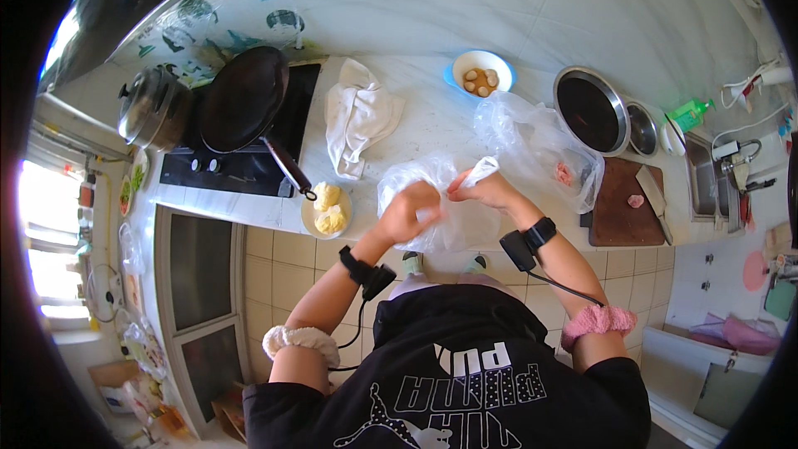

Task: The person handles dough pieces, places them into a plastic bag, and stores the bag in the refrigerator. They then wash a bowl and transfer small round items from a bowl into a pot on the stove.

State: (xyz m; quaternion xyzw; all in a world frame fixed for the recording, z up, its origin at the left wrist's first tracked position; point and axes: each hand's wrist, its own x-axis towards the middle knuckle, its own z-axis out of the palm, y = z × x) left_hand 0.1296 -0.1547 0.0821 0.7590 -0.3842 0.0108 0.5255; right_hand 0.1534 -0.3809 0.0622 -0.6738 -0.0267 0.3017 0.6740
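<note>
A clear plastic bag (430, 168) hangs between my hands at the counter's front edge. My right hand (489, 190) pinches a white, twisted part of the bag. My left hand (411, 212) is at the bag's left side, its thumb blurred; whether it grips the plastic is unclear. Left of it, a plate (310, 221) holds two pale yellow lumps (330, 219). Beyond my right hand, a second clear plastic bag (517, 125) lies crumpled with a pink piece, seemingly meat, (563, 173) in or under it. A white cloth (361, 118) lies behind the plate.
A frying pan (246, 100) sits on the black hob, its handle reaching over the counter edge. A blue-rimmed bowl (480, 73) holds several roundish items in brown liquid. At right are a steel basin (592, 110), a cutting board (614, 218) with a knife (653, 196), and a sink (701, 181).
</note>
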